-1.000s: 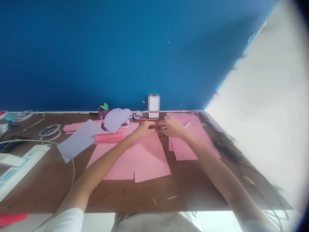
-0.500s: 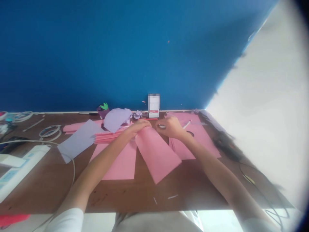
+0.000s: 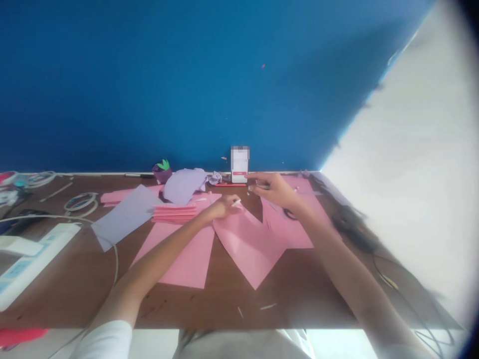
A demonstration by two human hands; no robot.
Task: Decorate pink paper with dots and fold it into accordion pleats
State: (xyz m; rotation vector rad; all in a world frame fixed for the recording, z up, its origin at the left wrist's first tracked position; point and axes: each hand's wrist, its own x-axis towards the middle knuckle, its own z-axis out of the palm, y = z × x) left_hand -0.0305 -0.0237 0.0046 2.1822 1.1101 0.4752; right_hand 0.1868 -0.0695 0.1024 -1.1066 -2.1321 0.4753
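Observation:
My left hand (image 3: 224, 206) is closed at the upper end of a pink sheet of paper (image 3: 252, 249). A small white object (image 3: 236, 202) shows at its fingertips, too small to name. My right hand (image 3: 275, 189) is raised with its index finger stretched toward a phone (image 3: 239, 167) propped upright against the wall, the fingertip at the screen's lower right corner. A small white stick-like thing (image 3: 264, 187) shows between its other fingers. Left of the held sheet lie another pink sheet (image 3: 187, 264) and a folded pink stack (image 3: 174, 213).
More pink sheets (image 3: 295, 234) lie at right, with scissors (image 3: 289, 214) partly hidden by my arm. Lilac paper (image 3: 183, 185), a pale sheet (image 3: 129, 217) and a purple cup (image 3: 162, 173) stand or lie leftward. A power strip (image 3: 37, 259) and cable edge the left side; an adapter (image 3: 354, 232) lies at right.
My right hand has lifted a little and stretched its index finger toward the phone. My left hand has shifted slightly down and right, and the pink sheet has swung rightward and lies flatter.

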